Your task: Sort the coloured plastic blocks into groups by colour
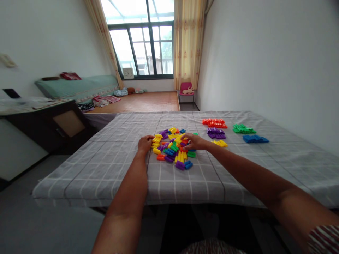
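Blocks [174,148] heaped on a checked cloth [106,169], between two hands.
At the near edge, a purple block [180,165] lies with its long axis nearly sideways; a blue block [188,164] beside it slants away rightward, and yellow blocks [181,156] behind point away from the person. The left hand [144,144] bends against the heap's left side, the right hand [194,141] curves over its right; I cannot tell whether either grips a block. Farther right, a purple row [216,133] runs sideways.
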`<control>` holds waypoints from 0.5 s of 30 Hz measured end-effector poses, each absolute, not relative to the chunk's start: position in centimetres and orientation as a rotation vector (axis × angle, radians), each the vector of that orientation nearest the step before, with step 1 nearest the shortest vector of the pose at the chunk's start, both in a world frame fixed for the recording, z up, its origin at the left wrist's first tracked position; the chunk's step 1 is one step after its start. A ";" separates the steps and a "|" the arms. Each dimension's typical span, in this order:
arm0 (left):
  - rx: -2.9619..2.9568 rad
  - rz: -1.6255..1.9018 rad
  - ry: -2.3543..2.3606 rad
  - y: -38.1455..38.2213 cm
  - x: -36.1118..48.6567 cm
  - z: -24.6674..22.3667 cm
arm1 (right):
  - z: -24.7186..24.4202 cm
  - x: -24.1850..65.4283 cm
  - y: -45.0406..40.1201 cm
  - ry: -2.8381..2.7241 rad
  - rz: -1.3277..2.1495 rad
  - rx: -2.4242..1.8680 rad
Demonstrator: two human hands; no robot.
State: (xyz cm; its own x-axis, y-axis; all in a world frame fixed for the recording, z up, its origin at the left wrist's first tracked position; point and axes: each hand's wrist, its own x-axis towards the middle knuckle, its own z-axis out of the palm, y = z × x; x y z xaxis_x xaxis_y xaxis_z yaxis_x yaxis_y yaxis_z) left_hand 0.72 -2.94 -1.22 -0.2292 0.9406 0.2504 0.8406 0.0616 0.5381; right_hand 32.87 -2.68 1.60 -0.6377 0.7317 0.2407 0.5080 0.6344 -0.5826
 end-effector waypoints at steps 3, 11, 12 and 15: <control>1.827 0.896 2.166 -2.9 0.7 -1.3 | 1.4 32.5 -3.0 -2.403 0.540 -0.944; 1.831 0.914 2.150 -2.9 0.7 -1.4 | 1.8 32.1 -3.1 -2.184 0.435 -1.279; 1.829 0.914 2.147 -2.9 0.7 -1.4 | 1.9 32.2 -3.0 -2.149 0.492 -1.310; 1.814 0.939 2.139 -2.9 0.6 -1.3 | 1.8 32.4 -2.7 -2.037 0.798 -1.284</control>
State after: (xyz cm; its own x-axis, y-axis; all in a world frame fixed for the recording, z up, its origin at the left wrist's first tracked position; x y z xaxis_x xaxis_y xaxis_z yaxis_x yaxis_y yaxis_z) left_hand 0.61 -2.87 -1.29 -0.2368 0.9378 0.2537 0.8216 0.0539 0.5675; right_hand 32.38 -2.65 1.78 -0.3556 0.9197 0.1667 0.5619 0.3529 -0.7482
